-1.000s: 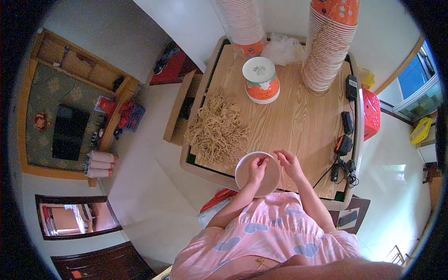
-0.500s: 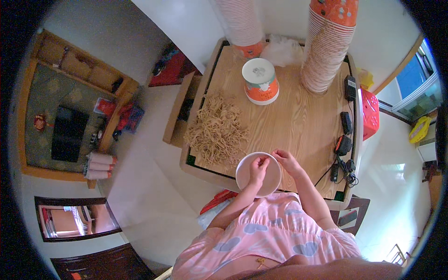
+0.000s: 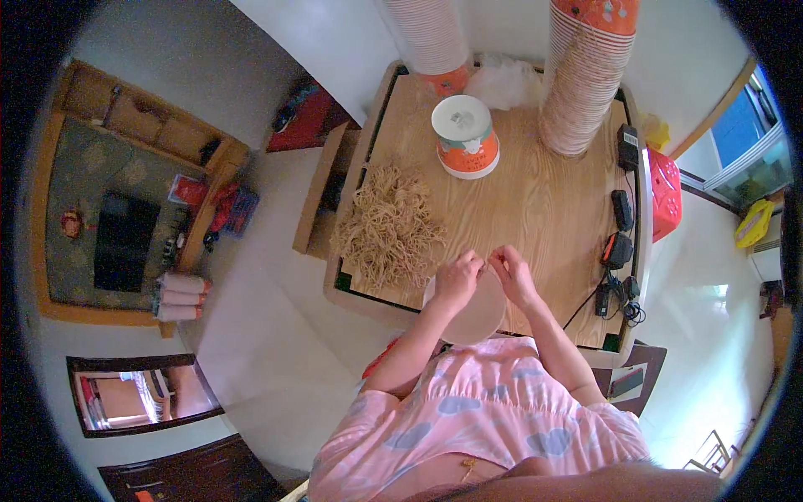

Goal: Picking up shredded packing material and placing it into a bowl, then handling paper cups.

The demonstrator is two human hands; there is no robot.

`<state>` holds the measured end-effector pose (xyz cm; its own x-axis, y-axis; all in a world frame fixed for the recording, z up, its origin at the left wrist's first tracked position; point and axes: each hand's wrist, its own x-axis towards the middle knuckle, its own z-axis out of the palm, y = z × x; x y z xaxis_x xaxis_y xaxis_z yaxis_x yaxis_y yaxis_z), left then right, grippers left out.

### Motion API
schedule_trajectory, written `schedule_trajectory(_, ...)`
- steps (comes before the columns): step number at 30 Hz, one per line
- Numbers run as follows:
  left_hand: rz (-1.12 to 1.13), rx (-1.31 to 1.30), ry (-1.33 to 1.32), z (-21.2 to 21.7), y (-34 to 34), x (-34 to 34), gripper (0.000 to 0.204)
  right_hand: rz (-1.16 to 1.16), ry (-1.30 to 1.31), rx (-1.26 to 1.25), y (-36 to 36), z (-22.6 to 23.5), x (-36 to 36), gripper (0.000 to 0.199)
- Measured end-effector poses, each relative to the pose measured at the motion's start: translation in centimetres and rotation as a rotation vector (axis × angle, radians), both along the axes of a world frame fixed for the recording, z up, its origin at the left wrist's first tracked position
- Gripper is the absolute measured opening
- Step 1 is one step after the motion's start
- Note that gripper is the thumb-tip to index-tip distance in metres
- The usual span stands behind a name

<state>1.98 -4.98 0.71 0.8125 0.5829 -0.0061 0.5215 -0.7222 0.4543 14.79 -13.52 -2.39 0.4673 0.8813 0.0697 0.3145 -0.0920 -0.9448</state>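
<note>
Just over the near edge of the table, my left hand (image 3: 459, 283) and my right hand (image 3: 512, 277) are close together, fingertips pinched. What lies between the fingertips is too small to make out. Beneath them is a round white paper bucket (image 3: 478, 322) against my lap, partly hidden by my left hand and forearm. A heap of tan cords (image 3: 391, 226) lies to the left of my hands on the wooden table (image 3: 535, 226). Farther back, an orange, green and white paper bucket (image 3: 467, 151) stands upside down.
Tall bucket stacks rise at the table's back, one on the left (image 3: 428, 42) and one on the right (image 3: 585, 84), with clear plastic wrap (image 3: 504, 81) between them. Black adapters and cables (image 3: 619, 251) line the right edge. Beyond that edge is a red plastic stool (image 3: 663, 194).
My left hand has come up out of the bucket's opening to meet my right hand, which has shifted slightly. The bucket sits tilted differently, with less of its rim showing.
</note>
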Motion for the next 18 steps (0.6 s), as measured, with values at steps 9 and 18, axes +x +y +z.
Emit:
schedule_trajectory(9, 0.147, -0.314, -0.283, 0.0, -0.7, 0.4, 0.014, 0.067, 0.012, -0.005, -0.5, 1.6, 0.7, 0.010)
schedule_trajectory(18, 0.440, -0.821, -0.465, -4.5, -0.7, -1.0, 0.011, 0.047, -0.415, 0.078, -1.9, 3.5, -0.9, 0.019)
